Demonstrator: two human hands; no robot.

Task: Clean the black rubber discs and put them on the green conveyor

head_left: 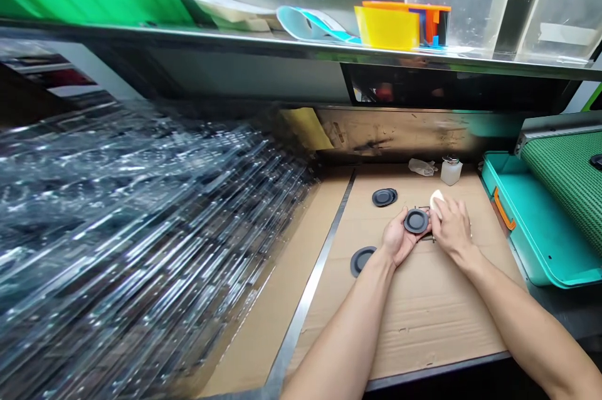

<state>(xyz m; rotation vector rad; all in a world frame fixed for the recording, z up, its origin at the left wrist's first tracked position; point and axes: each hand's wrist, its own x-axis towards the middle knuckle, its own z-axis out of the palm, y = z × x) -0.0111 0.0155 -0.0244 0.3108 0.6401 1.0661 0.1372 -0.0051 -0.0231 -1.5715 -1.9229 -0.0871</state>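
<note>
My left hand [399, 238] holds a round black rubber disc [416, 221] by its edge, just above the cardboard sheet [423, 306]. My right hand [452, 224] is closed around a small white cloth [437, 201] right beside the disc's right edge. Two more black discs lie stacked [384, 197] farther back on the cardboard. Another black disc [361, 260] lies to the left of my left wrist.
A big stack of clear plastic trays [132, 243] fills the left. A small white bottle [451, 171] and crumpled plastic [422, 167] stand at the back. A teal tray [531, 231] and green belt [569, 180] are on the right. Coloured plastic pieces [399, 24] sit on the steel shelf above.
</note>
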